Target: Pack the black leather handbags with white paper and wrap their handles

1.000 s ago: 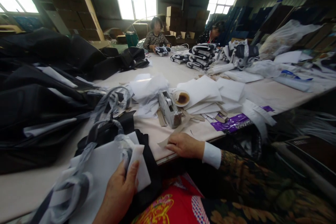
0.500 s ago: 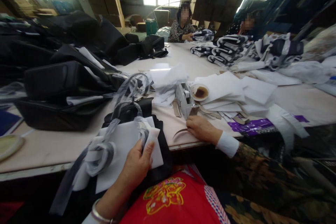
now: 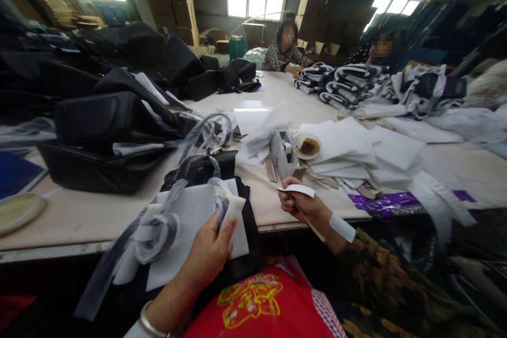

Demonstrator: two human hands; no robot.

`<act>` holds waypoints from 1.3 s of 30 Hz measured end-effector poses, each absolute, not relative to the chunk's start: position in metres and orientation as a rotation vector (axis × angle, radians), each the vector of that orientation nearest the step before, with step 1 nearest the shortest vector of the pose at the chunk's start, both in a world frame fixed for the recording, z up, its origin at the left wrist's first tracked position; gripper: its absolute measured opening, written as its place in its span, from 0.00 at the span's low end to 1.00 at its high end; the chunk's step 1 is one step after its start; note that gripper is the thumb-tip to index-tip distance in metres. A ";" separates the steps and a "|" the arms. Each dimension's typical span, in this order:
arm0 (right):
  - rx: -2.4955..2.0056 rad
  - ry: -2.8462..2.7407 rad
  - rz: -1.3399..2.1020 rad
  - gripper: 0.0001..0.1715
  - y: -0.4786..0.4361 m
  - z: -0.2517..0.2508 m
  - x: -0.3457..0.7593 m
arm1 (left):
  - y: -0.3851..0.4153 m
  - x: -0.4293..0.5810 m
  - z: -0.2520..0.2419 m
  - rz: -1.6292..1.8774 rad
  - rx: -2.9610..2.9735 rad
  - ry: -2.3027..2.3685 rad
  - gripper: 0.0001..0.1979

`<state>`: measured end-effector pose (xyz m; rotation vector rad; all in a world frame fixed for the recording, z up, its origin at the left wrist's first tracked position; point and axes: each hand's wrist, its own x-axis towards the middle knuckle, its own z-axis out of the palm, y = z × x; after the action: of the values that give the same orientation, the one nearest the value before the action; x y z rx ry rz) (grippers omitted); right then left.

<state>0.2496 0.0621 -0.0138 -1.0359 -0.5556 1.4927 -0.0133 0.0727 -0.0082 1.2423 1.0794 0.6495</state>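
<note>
My left hand (image 3: 212,245) is closed with its thumb over a white foam piece (image 3: 234,208) folded round a plastic-wrapped handle. That handle belongs to a black bag (image 3: 246,227), which lies at the table's front edge with a flat white foam sheet (image 3: 188,203) on it. My right hand (image 3: 303,206) pinches a thin, bent card strip (image 3: 301,189), white on one face and brownish along its length. Just beyond that hand stands a tape dispenser (image 3: 282,156). Clear plastic wrap (image 3: 156,237) is bunched round another part of the bag's handles.
A dish with brown residue (image 3: 312,146) rests beside stacked white sheets (image 3: 348,142). Black bags (image 3: 99,121) are piled at left. Folded black-and-white pieces (image 3: 348,82) are stacked at the far right, near two people. Purple plastic (image 3: 380,202) lies along the front edge.
My right hand has lifted the card strip off the table edge and turned it up. My left hand keeps its grip on the foam. The view has shifted slightly.
</note>
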 end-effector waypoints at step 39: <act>-1.470 -1.339 1.623 0.25 0.037 0.016 0.201 | 0.069 -0.034 -0.005 0.776 0.639 0.672 0.21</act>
<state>0.2011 0.0367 0.0162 -1.4701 -1.3392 1.6225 -0.0336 0.0689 -0.0053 0.6385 0.6725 0.7763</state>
